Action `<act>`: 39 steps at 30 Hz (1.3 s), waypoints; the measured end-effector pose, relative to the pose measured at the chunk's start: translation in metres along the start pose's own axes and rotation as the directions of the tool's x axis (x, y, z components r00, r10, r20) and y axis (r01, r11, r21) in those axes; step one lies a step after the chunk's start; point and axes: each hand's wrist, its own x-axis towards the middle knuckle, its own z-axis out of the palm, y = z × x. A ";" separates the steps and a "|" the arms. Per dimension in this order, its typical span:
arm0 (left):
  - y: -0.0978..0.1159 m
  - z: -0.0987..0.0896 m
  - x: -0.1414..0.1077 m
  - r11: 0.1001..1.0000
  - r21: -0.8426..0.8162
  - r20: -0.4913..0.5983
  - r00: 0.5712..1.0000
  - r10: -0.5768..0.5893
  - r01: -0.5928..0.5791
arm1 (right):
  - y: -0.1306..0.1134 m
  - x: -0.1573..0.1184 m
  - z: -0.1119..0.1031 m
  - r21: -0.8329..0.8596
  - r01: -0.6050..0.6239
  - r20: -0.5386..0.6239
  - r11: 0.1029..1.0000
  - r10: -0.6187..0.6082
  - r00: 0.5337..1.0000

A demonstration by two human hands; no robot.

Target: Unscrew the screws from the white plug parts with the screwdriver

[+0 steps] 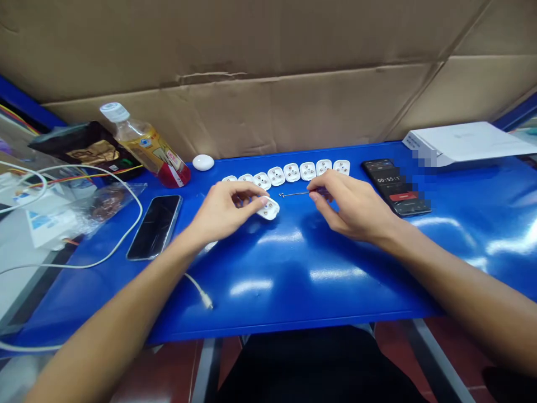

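Left hand [226, 210] was pinching one white plug body [268, 209] on the blue tabletop [293, 280], and right hand [352, 206] was pinching one thin metal pin [296, 194] just beside it. Eight more plug bodies [291, 172] lined up at 12 o'clock, with one black phone [154, 226] at 9 o'clock and one timer phone [396, 187] at 2 o'clock.

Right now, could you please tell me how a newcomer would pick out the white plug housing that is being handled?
On the blue tabletop, find the line of white plug housings running across the far side. Just in front of it, one matching housing sits at the fingertips of the left hand. It is the only one out of the line and in a hand.
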 end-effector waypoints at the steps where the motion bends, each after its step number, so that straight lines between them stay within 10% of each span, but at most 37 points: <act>1: -0.002 -0.012 0.001 1.000 0.010 -0.021 1.000 0.013 -0.013 | 0.000 0.000 0.000 0.002 -0.003 0.007 1.000 0.003 1.000; 5: -0.014 -0.060 0.004 0.979 0.198 -0.261 0.960 0.102 -0.051 | -0.001 -0.001 0.001 -0.022 0.000 0.029 1.000 0.001 1.000; 10: -0.041 -0.084 0.007 0.896 0.431 -0.235 0.972 -0.006 0.109 | -0.004 -0.001 0.000 -0.043 0.025 0.025 0.999 -0.024 0.999; 18: -0.066 -0.081 0.012 0.843 0.516 -0.100 0.988 -0.117 0.152 | -0.004 -0.001 -0.002 -0.061 0.026 0.025 0.998 -0.025 0.999; 39: -0.027 -0.049 0.006 0.817 0.575 -0.083 0.996 0.018 0.033 | -0.004 -0.003 -0.002 -0.083 0.038 0.020 0.996 -0.036 0.999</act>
